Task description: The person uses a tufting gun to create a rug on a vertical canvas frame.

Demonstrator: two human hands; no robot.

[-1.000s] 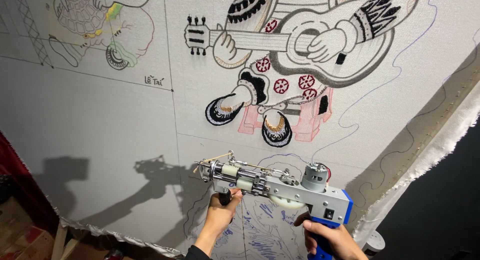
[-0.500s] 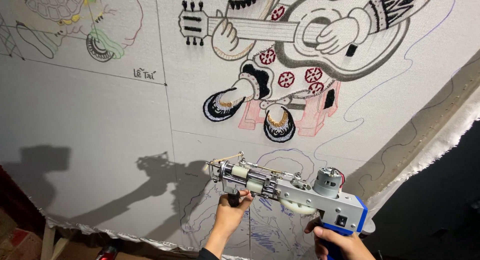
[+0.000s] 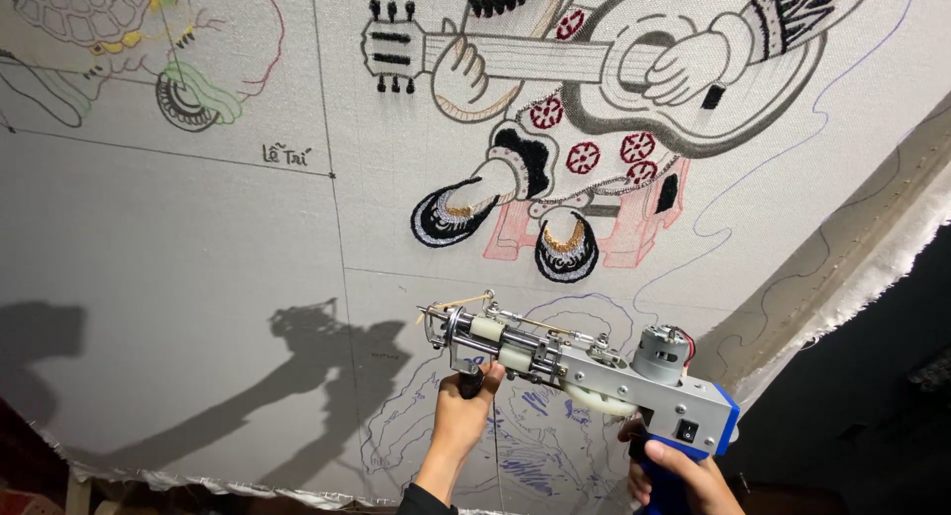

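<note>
Both hands clamped on the tufting gun [image 3: 584, 371]: left hand [image 3: 464, 408] on its front grip, right hand [image 3: 679, 470] around the blue handle, needle at the stretched cloth [image 3: 198, 257].

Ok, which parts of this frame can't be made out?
- Head view: right hand and the tufting gun's blue grip are cut off by the bottom edge.
- Front handle is hidden inside the left hand.
- Needle tip is too small to tell whether it touches the cloth.
</note>
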